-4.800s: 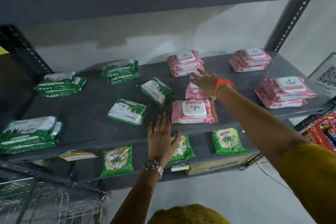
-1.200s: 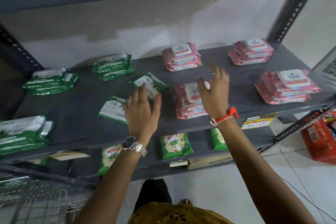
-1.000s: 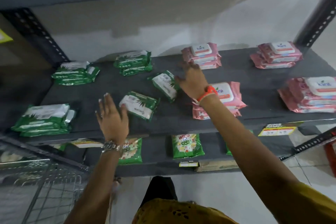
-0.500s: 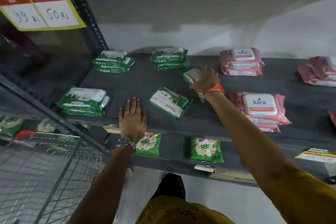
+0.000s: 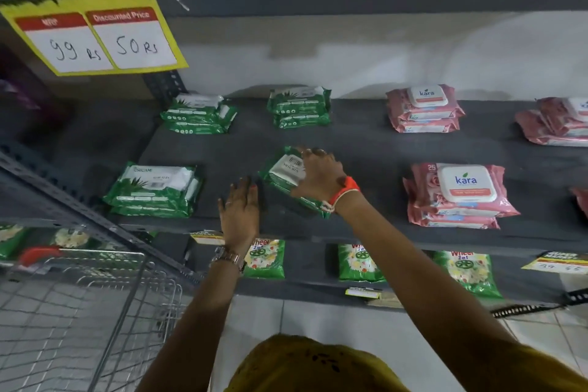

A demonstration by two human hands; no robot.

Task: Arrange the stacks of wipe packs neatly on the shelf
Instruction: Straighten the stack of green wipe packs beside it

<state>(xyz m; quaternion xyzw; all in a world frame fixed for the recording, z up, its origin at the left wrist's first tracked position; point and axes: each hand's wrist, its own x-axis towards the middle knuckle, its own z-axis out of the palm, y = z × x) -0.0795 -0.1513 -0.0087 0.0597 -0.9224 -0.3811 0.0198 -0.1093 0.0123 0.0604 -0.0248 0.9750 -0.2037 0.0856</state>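
My right hand grips a green wipe pack and holds it on top of another green pack at the front middle of the grey shelf. My left hand lies flat and open on the shelf just left of them. Green stacks sit at the front left, back left and back middle. Pink wipe stacks stand at the back right, front right and far right.
A yellow price sign hangs at the upper left. A wire shopping cart stands at the lower left. Green detergent packets lie on the lower shelf, with price labels on the shelf edge.
My right hand has carried the back green pack forward and set it over the front green pack. My left hand slid right beside them. The view panned left.
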